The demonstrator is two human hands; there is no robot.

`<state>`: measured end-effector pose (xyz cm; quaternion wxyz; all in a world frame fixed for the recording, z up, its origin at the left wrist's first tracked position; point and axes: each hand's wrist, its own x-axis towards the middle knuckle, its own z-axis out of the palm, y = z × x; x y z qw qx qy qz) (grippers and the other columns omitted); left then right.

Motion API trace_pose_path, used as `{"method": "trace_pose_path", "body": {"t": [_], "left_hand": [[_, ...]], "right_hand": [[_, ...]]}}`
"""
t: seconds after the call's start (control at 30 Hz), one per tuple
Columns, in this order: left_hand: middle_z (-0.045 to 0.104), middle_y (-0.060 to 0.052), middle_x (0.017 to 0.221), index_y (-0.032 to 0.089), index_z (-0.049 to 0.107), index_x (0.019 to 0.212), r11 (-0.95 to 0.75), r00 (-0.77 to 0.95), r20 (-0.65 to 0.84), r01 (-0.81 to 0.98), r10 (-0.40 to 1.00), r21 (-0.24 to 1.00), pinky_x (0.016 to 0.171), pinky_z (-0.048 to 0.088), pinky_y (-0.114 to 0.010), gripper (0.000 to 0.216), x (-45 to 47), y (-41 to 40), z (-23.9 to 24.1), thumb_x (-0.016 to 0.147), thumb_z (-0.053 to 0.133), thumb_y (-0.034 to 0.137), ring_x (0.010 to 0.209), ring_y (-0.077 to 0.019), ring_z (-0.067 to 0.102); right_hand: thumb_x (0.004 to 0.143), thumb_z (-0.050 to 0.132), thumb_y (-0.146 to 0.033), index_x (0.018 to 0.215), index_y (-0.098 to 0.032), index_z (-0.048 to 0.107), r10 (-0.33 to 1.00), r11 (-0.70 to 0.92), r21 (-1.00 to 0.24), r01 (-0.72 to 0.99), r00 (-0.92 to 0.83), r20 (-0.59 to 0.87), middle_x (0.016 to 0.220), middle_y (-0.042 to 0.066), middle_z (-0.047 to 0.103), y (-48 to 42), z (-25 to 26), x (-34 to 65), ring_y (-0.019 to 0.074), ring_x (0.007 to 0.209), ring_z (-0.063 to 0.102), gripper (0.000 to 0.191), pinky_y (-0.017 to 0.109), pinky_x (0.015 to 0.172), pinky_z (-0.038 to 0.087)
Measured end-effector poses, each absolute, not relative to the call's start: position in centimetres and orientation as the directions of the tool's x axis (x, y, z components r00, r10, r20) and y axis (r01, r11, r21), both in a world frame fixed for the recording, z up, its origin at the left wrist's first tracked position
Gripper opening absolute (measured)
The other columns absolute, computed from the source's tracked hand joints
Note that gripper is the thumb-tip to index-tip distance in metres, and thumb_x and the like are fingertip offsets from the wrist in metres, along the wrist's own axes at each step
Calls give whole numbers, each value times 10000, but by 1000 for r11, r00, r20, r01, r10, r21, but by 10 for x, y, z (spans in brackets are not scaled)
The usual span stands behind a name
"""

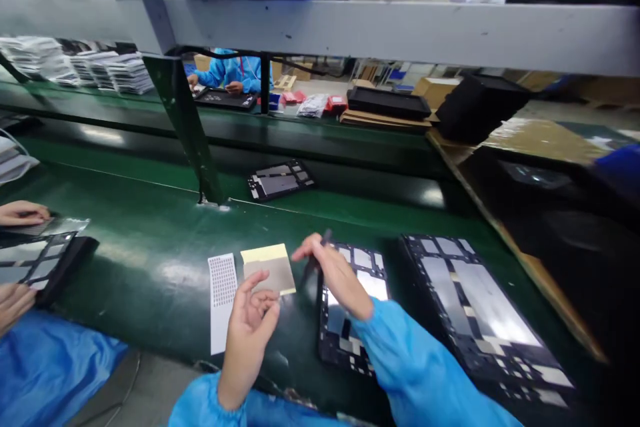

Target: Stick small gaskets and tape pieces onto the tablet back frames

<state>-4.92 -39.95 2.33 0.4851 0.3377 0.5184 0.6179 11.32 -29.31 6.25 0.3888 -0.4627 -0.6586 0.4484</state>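
Note:
My left hand is raised over the table's near side, palm up, its fingers loosely curled and apart with nothing visible in them. Just beyond its fingertips lies a yellow-edged square sheet with a grey-brown surface. To the left is a white label strip with rows of small dark marks. My right hand is closed around a slim dark pen-like tool; its lower end is blurred. Partly under my right forearm sits a black tray bearing silvery rectangular pieces.
More black trays with silvery pieces lie on the right and farther back. A co-worker's hands handle another tray at left. A green post and grey shelf beam stand ahead. A cardboard edge borders the right.

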Motion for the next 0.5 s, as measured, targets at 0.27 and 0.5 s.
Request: {"method": "trace_pose_path", "body": {"t": [0.27,0.5], "left_hand": [[688,-74,1146,249,598,1203,-20,-172,-32,-292,985,956,789,585,-262,429,-12,-404,27,813,775,278,806,-119,698],[697,-70,1100,239,597,1197,19,-144,-66,-306,987,952,777,594,-269,459,-2,-414,32,786,796,281,800,-128,703]], "right_hand": [[892,726,-345,925,-239,741,997,66,-947,-314,56,51,954,44,679,-408,32,148,167,808,707,112,297,722,634],[871,734,-186,932,-261,757,978,201,-964,-174,95,187,933,48,725,-421,35,150,187,897,726,99,299,775,629]]}}
